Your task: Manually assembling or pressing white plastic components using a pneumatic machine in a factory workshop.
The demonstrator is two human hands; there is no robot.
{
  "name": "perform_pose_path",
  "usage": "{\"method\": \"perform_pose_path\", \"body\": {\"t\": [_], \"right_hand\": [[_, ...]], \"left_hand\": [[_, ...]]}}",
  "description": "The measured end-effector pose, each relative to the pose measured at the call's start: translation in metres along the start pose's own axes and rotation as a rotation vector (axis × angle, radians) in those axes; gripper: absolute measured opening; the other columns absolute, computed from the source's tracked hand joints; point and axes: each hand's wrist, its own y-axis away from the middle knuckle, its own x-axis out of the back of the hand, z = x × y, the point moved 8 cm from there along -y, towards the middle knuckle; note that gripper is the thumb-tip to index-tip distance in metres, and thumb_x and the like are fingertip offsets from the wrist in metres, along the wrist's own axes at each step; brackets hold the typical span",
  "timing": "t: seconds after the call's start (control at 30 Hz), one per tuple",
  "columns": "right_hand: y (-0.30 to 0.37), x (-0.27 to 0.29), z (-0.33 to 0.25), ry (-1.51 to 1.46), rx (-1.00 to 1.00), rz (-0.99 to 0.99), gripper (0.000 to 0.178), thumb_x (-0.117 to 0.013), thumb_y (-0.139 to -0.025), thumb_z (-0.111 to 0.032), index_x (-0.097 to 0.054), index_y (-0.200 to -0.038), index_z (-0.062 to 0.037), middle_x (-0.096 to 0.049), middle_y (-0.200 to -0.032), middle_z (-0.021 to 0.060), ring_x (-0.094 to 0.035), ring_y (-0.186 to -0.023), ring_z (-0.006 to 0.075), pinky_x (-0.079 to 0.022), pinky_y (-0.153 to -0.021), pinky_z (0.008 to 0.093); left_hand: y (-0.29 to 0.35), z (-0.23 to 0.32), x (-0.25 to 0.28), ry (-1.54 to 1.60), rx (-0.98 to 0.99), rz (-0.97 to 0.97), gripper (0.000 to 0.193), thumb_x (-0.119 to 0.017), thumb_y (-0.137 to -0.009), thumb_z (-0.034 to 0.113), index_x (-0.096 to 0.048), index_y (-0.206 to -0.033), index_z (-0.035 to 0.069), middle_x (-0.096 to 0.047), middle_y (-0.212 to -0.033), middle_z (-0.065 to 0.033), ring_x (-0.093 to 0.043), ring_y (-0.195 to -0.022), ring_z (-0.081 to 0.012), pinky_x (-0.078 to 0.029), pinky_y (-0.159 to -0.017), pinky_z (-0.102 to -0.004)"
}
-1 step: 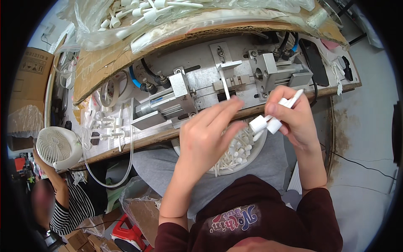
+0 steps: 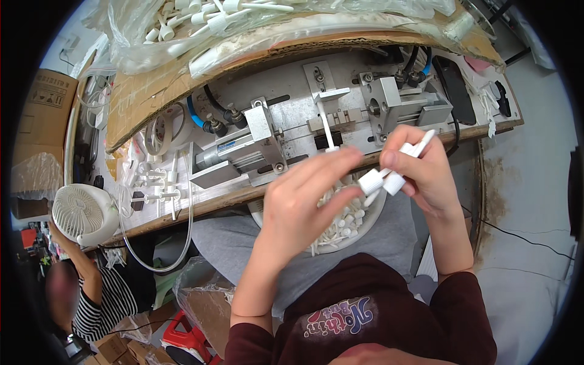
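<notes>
"What's the person's right hand (image 2: 426,176) got?"

"White capped sticks (image 2: 394,184), at least two, pinched between thumb and curled fingers. They're up over the near edge of the desk (image 2: 207,210), caps pointing toward the other hand."

"And the left hand (image 2: 301,204)?"

"Loosely open — fingers stretched out, thumb spread below them, a bit blurred. The palm side is turned from us, so I can't tell whether anything's tucked in there."

"What's that just beyond its fingertips?"

"A single white stick (image 2: 326,126), slanting from a metal bracket (image 2: 331,94) between the two clamps. I can't tell if the fingers touch it."

"And underneath?"

"A basin (image 2: 371,227) on the lap — heaped with more white pieces (image 2: 347,225)."
</notes>
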Motion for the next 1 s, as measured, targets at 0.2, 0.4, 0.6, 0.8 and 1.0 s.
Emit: {"method": "perform_pose_path", "body": {"t": [0.2, 0.4, 0.6, 0.8, 1.0], "right_hand": [[-0.002, -0.013, 0.012, -0.164, -0.053, -0.136, 0.017, -0.076, -0.091, -0.014, -0.063, -0.095, -0.0038, -0.068, -0.076, 0.004, -0.044, -0.044, 0.0006, -0.029, -0.038, 0.0161], [0.0, 0.007, 0.004, -0.162, 0.098, 0.026, 0.014, -0.071, -0.095, -0.016, -0.064, -0.1, -0.0041, -0.07, -0.087, 0.0051, -0.055, -0.059, 0.0021, -0.041, -0.05, 0.0138], [0.012, 0.005, -0.003, -0.078, 0.034, 0.13, 0.018, -0.066, -0.098, -0.012, -0.062, -0.112, -0.0004, -0.069, -0.09, 0.0066, -0.059, -0.067, 0.0056, -0.047, -0.057, 0.0208], [0.017, 0.016, -0.004, 0.066, 0.036, 0.106, 0.017, -0.067, -0.097, -0.011, -0.063, -0.109, 0.0007, -0.067, -0.081, 0.0062, -0.052, -0.054, 0.0044, -0.038, -0.048, 0.0198], [0.012, 0.017, 0.007, 0.162, -0.02, 0.132, 0.017, -0.07, -0.097, -0.018, -0.064, -0.099, -0.0022, -0.063, -0.069, 0.0019, -0.042, -0.046, -0.0004, -0.028, -0.041, 0.0173]], "left_hand": [[0.001, 0.029, 0.011, 0.267, -0.008, -0.03, 0.04, -0.088, -0.067, 0.004, -0.075, -0.106, 0.002, -0.072, -0.098, -0.0089, -0.07, -0.084, -0.0191, -0.058, -0.072, -0.0283], [0.01, 0.011, 0.019, 0.043, 0.093, 0.228, 0.035, -0.087, -0.068, 0.0, -0.075, -0.101, 0.002, -0.067, -0.092, -0.0069, -0.069, -0.083, -0.0199, -0.059, -0.072, -0.0285], [0.009, -0.002, -0.012, -0.448, -0.096, 0.076, 0.03, -0.078, -0.076, 0.007, -0.071, -0.103, -0.003, -0.069, -0.124, -0.0125, -0.068, -0.075, -0.0181, -0.054, -0.064, -0.0297], [-0.003, -0.001, -0.008, -0.544, -0.03, 0.043, 0.029, -0.083, -0.075, 0.013, -0.076, -0.103, 0.007, -0.074, -0.116, -0.0025, -0.066, -0.066, -0.0181, -0.052, -0.061, -0.0289], [-0.002, -0.001, -0.006, -0.375, -0.033, 0.05, 0.032, -0.085, -0.073, 0.013, -0.076, -0.103, 0.006, -0.075, -0.113, -0.0056, -0.07, -0.072, -0.0194, -0.055, -0.064, -0.0292]]}}
